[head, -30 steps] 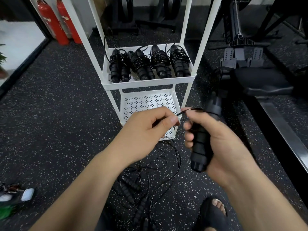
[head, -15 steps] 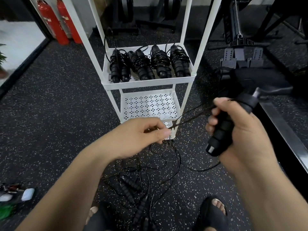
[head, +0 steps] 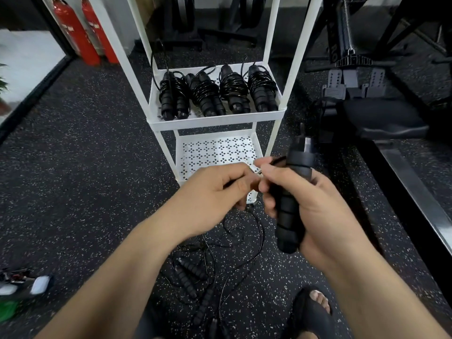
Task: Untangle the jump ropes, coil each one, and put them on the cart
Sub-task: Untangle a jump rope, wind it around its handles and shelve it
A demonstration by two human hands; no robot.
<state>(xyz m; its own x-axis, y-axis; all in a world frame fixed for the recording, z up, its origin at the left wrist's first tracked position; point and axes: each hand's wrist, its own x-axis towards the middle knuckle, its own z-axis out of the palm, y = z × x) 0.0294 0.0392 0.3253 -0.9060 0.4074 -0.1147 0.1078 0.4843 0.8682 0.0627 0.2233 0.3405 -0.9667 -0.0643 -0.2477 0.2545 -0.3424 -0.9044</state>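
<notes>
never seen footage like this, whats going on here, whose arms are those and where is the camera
There is no machine here. A person wears one camera on the head, and it looks down at their own two hands. The right hand grips a black jump rope handle. The left hand pinches the thin cord beside it. Ahead stands a white cart with four coiled ropes on one shelf. On the speckled floor below the hands lies a tangle of ropes.

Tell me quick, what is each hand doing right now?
Left hand: closed, pinching the black cord.
Right hand: closed around the black handle.
</notes>
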